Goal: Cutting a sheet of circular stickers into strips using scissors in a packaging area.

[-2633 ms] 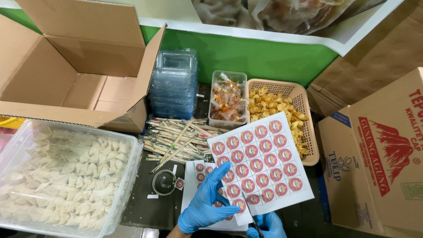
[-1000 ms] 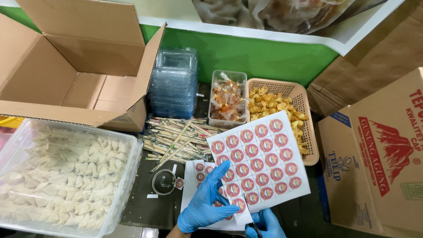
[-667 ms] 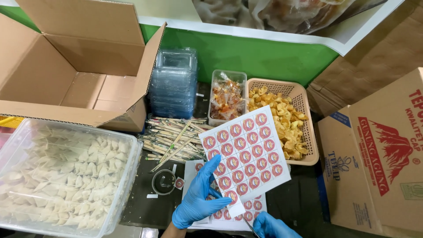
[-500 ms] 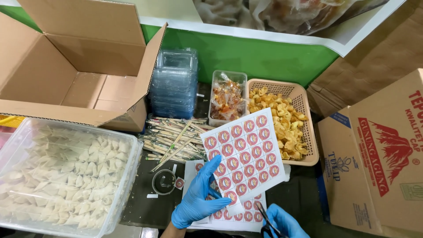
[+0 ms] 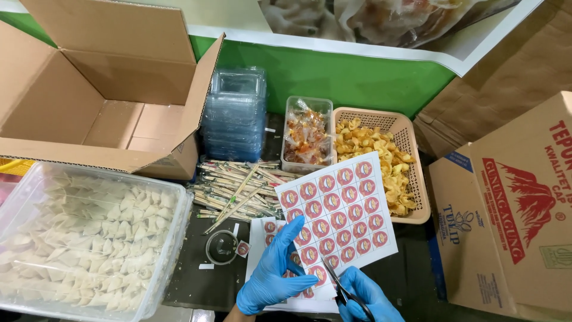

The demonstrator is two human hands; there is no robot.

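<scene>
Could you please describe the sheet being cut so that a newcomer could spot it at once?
In front of the brown basket of fried snacks, the left hand holds up a white sticker sheet. Unlike the sheets lying flat beneath, it is raised, with scissors at its lower edge.

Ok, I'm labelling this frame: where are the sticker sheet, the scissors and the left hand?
sticker sheet (image 5: 339, 209), head view, middle of the sheet.
scissors (image 5: 338, 287), head view, blades near the pivot.
left hand (image 5: 275, 274), head view, back of the glove.
</scene>
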